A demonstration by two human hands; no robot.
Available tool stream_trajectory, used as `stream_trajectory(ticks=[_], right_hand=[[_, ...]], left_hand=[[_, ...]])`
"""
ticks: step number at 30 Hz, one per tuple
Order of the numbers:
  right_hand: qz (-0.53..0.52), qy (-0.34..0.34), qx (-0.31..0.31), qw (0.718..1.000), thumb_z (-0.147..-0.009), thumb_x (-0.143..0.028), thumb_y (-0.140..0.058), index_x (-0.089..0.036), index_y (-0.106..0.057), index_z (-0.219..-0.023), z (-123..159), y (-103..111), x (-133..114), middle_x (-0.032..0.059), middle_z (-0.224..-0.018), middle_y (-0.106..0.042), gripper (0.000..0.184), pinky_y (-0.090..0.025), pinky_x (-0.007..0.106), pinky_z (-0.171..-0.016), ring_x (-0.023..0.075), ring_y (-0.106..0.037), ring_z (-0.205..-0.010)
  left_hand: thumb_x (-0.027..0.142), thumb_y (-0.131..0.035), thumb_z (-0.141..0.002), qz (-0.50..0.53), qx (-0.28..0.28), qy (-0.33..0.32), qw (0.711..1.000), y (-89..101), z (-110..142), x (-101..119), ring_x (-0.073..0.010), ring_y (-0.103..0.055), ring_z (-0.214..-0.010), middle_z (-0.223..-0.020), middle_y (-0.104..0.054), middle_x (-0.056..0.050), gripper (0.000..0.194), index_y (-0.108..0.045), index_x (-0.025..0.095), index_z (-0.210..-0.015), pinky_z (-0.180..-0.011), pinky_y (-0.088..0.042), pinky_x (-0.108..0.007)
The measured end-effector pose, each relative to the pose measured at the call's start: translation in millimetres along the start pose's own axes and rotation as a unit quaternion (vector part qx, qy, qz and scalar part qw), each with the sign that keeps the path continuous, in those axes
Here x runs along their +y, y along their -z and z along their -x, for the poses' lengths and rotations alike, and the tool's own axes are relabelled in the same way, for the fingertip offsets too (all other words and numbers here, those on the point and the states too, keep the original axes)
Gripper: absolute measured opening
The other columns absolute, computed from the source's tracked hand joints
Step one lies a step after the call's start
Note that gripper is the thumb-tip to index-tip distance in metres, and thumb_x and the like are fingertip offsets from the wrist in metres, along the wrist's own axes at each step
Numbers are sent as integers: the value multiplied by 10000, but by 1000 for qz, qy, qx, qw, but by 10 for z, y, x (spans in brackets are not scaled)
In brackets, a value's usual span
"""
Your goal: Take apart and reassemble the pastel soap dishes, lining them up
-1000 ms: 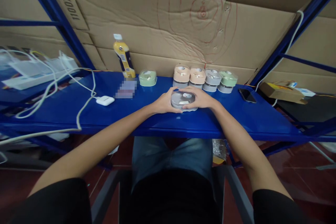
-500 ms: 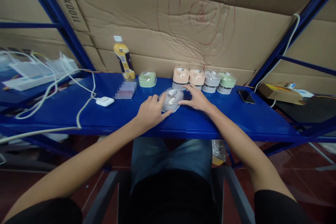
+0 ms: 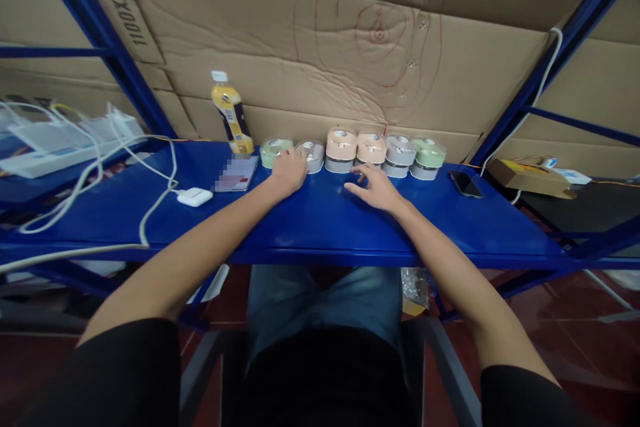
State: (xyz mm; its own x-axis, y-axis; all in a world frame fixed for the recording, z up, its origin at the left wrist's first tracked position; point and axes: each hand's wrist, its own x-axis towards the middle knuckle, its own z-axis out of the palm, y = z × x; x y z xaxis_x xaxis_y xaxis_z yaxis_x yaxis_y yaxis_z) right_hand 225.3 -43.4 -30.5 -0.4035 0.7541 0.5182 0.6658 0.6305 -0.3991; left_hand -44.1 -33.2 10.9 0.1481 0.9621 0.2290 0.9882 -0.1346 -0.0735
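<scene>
Grip: left hand [image 3: 291, 172] curled, touching grey container [image 3: 314, 158]; right hand [image 3: 374, 188] open.

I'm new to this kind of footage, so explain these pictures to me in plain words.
There is no machine here: a person works with two bare hands. A camera worn on the head looks forward and down, so you see both arms from the wearer's own view.

On the blue table stand a green box, a grey box and four two-high stacks. To their left are a bottle and a white case; to their right lies a phone.

The left hand is at the grey box, close to the green one; whether it grips is hard to tell. The right hand is open in front of the stacks, holding nothing.
</scene>
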Motion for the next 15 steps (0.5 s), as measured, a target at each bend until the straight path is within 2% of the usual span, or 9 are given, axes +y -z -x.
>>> stream_trajectory(ticks=[3, 6, 11, 15], right_hand=[[-4, 3, -4, 1000, -982, -540, -786, -221, -771, -1296, 1, -11, 1, 126, -1238, -765, 448, -625, 522, -1011, 279, -755, -971], [-9, 3, 3, 1000, -976, -536, -784, -196, -776, -1265, -1, -9, -3, 135, -1220, -765, 447, -623, 510, -996, 276, -754, -958], [-8, 1, -4, 1000, -982, -541, -765, -196, -783, -1247, -1, 8, 4, 125, -1191, -766, 436, -615, 494, -989, 269, -747, -959], [-11, -2, -2, 1000, -981, -534, -766, -203, -791, -1235, -3, 0, 22, 119, -1184, -764, 417, -611, 498, -989, 261, -739, -938]], left_hand=[[167, -490, -1066, 10, 35, -12, 999, -9, -167, -181, -483, -540, -1476, -1555, -570, -333, 569, -525, 54, -1623, -1187, -450, -556], [259, -524, -1065, 24, 67, 33, 997, -66, -279, -354, -505, -503, -1498, -1603, -527, -331, 550, -566, 87, -1586, -1195, -437, -610], [450, -562, -1077, 49, -1, 96, 994, -177, -341, -460, -569, -400, -1584, -1738, -420, -319, 649, -508, 163, -1657, -1200, -407, -729], [464, -574, -1088, 37, -6, 102, 994, -125, -98, -336, -580, -425, -1557, -1702, -438, -347, 627, -524, 152, -1630, -1142, -471, -713]])
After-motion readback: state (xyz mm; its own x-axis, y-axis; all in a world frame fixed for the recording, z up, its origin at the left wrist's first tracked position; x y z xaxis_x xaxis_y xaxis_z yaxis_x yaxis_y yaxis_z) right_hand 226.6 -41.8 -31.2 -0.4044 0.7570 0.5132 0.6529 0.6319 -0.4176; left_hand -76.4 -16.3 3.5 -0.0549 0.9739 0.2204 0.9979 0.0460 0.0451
